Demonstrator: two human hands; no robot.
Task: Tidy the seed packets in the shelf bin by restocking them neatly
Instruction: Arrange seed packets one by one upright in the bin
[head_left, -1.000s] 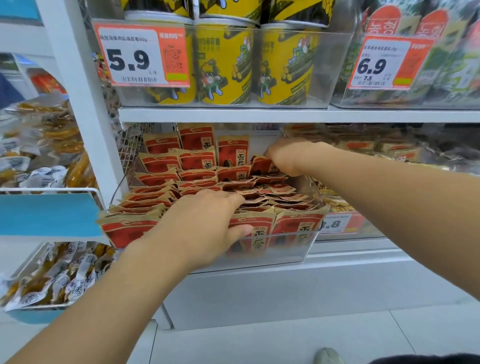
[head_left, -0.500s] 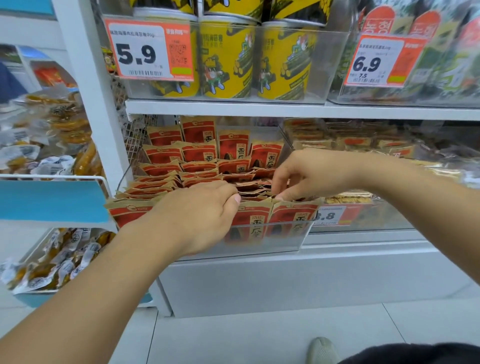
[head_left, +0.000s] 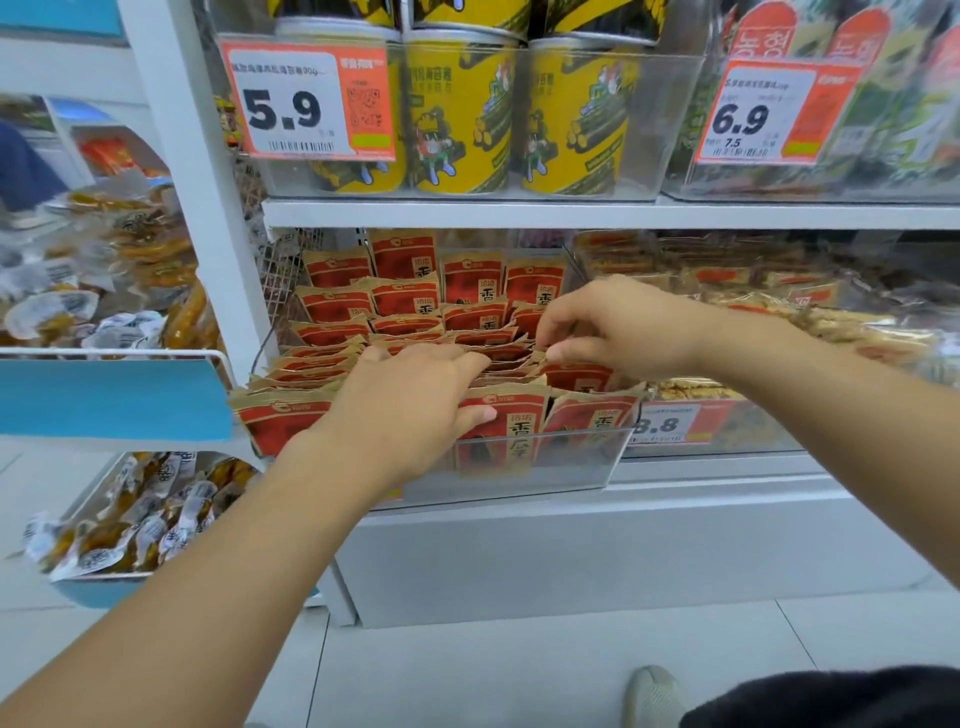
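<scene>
Several red and tan seed packets (head_left: 405, 306) stand in rows inside a clear plastic shelf bin (head_left: 582, 462) under the middle shelf. My left hand (head_left: 410, 410) lies over the front middle rows, fingers spread across the packet tops and thumb pressed against a front packet (head_left: 511, 431). My right hand (head_left: 618, 327) hovers over the right rows, its curled fingertips pinching the top edges of packets there. Packets beneath both hands are hidden.
Yellow canisters (head_left: 457, 114) sit on the shelf above behind a 5.9 price tag (head_left: 306, 101). A second clear bin of tan snack bars (head_left: 727, 291) adjoins on the right. A blue-fronted wire basket (head_left: 104, 395) of wrapped snacks juts out at left. My shoe (head_left: 654, 696) is on the floor.
My right hand came forward from the back of the bin to the right middle rows. My left hand slid slightly back onto the packet tops. The view moved closer.
</scene>
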